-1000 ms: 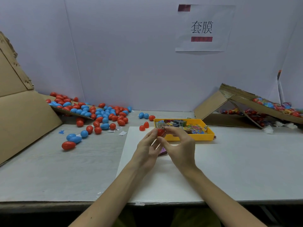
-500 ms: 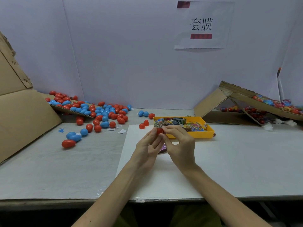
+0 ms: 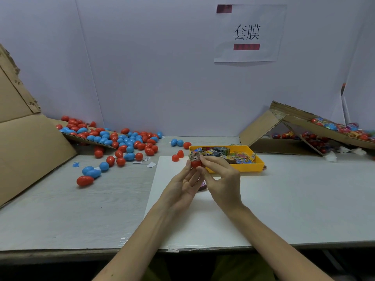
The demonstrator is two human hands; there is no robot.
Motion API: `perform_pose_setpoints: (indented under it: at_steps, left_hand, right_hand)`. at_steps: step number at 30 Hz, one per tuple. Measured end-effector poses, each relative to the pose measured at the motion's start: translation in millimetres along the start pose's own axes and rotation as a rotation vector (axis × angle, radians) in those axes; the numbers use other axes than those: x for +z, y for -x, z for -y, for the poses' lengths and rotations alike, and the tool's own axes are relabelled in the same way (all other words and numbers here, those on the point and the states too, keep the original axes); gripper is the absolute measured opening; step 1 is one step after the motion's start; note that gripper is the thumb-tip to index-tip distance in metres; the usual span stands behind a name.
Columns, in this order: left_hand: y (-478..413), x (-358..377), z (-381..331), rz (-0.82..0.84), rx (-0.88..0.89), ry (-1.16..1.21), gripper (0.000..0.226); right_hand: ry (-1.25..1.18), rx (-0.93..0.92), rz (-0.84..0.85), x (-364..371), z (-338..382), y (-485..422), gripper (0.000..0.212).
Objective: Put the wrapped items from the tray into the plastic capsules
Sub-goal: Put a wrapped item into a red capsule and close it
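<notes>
Both hands are up over the white sheet (image 3: 182, 230), just in front of the yellow tray (image 3: 239, 168). The left hand (image 3: 183, 184) pinches a red capsule half (image 3: 195, 164) at its fingertips, w/ a wrapped item (image 3: 194, 157) poking out the top. The right hand (image 3: 220, 179) pinches that wrapped item, index on it, thumb lower by the capsule. More wrapped stuff sits in the tray. Loose capsules (image 3: 121, 138), red + blue, lie scattered to the left, well apart from the hands.
</notes>
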State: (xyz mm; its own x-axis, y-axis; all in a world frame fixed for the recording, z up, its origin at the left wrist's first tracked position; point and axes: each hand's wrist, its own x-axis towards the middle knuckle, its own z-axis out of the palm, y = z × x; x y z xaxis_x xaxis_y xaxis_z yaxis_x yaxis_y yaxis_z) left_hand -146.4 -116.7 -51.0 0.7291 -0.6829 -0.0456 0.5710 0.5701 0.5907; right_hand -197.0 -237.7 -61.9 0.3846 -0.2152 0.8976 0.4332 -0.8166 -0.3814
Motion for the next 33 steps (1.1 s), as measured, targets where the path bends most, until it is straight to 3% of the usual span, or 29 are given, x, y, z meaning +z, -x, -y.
perform_pose_setpoints:
  at_steps: [18, 33]
  left_hand:
    - [0.1, -1.7, 1.6, 0.058, -0.065, -0.013, 0.029]
    - [0.7, -0.7, 1.4, 0.021, 0.012, -0.201, 0.036]
  right_hand:
    - [0.004, 0.057, 0.048, 0.5, 0.3, 0.1, 0.033]
    - [-0.060, 0.059, 0.119, -0.4, -0.1, -1.4, 0.036]
